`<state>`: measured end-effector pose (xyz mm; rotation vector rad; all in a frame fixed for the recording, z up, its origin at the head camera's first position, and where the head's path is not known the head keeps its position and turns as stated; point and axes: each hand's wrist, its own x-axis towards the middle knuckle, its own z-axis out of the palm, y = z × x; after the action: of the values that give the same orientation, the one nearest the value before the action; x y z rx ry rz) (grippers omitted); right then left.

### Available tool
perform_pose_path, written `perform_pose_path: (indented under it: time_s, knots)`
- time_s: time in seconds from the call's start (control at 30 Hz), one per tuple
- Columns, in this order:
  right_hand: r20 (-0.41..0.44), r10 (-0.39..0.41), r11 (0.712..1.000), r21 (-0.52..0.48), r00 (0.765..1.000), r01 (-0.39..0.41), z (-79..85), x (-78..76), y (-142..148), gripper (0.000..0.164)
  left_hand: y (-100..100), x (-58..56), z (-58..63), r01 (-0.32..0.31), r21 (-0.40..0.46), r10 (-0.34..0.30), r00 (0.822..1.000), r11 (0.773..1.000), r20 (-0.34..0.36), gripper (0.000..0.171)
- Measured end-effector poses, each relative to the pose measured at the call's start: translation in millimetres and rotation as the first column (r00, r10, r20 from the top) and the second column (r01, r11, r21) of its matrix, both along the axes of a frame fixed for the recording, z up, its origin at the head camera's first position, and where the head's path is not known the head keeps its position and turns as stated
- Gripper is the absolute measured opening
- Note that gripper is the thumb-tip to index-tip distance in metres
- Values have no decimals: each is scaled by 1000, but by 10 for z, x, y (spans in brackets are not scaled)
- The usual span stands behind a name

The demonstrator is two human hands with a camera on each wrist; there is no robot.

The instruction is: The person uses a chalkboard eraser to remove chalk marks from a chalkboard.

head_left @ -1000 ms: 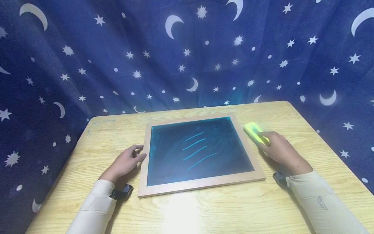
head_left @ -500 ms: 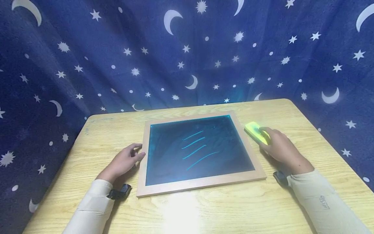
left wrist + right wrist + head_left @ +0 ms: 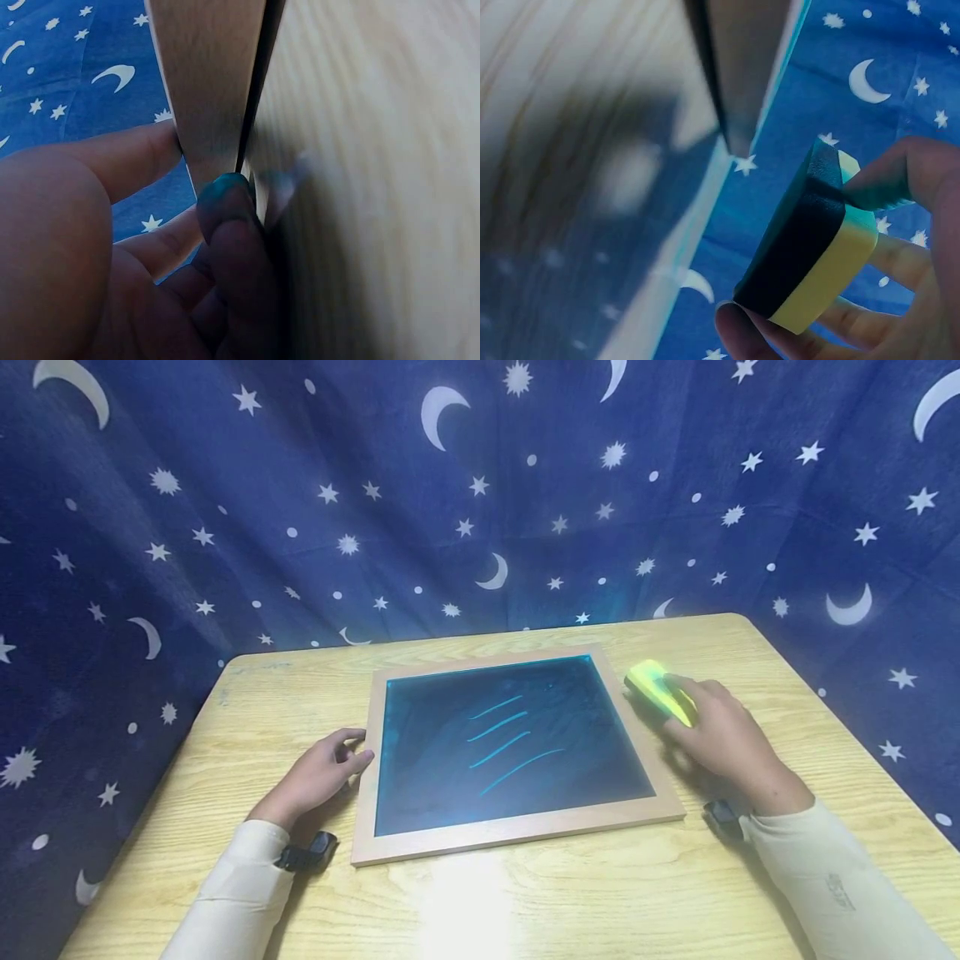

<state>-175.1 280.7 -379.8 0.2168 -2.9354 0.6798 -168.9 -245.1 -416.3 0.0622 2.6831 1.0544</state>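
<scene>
A chalkboard [image 3: 517, 810] in a light wooden frame lies on the table, with several blue chalk strokes across its dark face. My left hand [image 3: 318, 777] holds the left side of the frame, its thumb and curled fingers at the edge. Blue chalk dust colours one fingertip [image 3: 225, 186] in the left wrist view. To the right of the board, my right hand [image 3: 723, 731] grips a yellow and black chalkboard eraser [image 3: 651, 683] by its sides. The right wrist view shows the eraser [image 3: 829, 270] tilted and raised off the table, its black felt side toward the board.
The wooden table [image 3: 570, 893] has rounded far corners and a faint blue smudge at its far left. A dark blue curtain [image 3: 405, 485] with moons and stars hangs right behind it. Each wrist carries a black camera [image 3: 318, 850].
My right hand has lifted the eraser and tilted it, moving it slightly up in the head view. The left hand and the chalkboard stay in place; the head view shifted a little.
</scene>
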Motion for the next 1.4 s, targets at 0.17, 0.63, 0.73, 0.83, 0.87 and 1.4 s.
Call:
perform_pose_path:
  time_s: [0.17,0.63,0.73,0.83,0.87,1.4]
  knots:
    - [13,3,1000,1,1000,-3,63,85,-108,67,6,-2,-1,0,2,0,1000,1000,-1,62]
    - [33,96,991,89,995,-98,115,192,-335,59,-6,-12,-17,-3,19,3,1000,1000,14,64]
    - [34,114,987,108,993,-118,111,214,-378,59,-8,-13,-26,-10,18,10,1000,1000,20,65]
    - [30,132,983,126,991,-135,96,239,-423,58,-10,-13,-29,-14,17,13,1000,1000,18,65]
    - [28,139,981,131,990,-141,91,250,-439,57,-12,-14,-29,-14,17,13,1000,1000,16,65]
    - [37,192,961,194,981,-195,37,345,-612,58,-15,-8,-19,-8,19,8,1000,1000,17,65]
